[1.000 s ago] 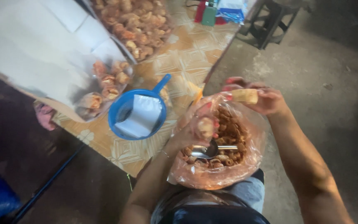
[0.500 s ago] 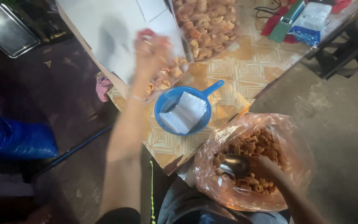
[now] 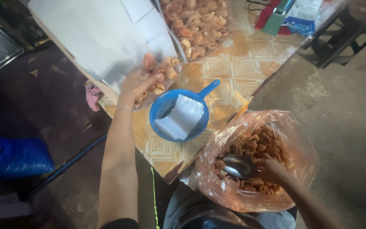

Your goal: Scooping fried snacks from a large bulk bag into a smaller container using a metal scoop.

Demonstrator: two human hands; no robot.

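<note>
Head view: a few small filled packets already lie on the worktop, and the left hand rests among them, fingers loosely spread; whether it grips one I cannot tell. The right hand is closed on a metal scoop inside the big snack bag, which is well filled. Empty clear bags wait in the blue strainer, so much looks left to pack.

Single head-worn view, looking steeply down from above, tabletop corner across the upper middle, snack bag close on the lap below, both forearms entering from the bottom edge
</note>
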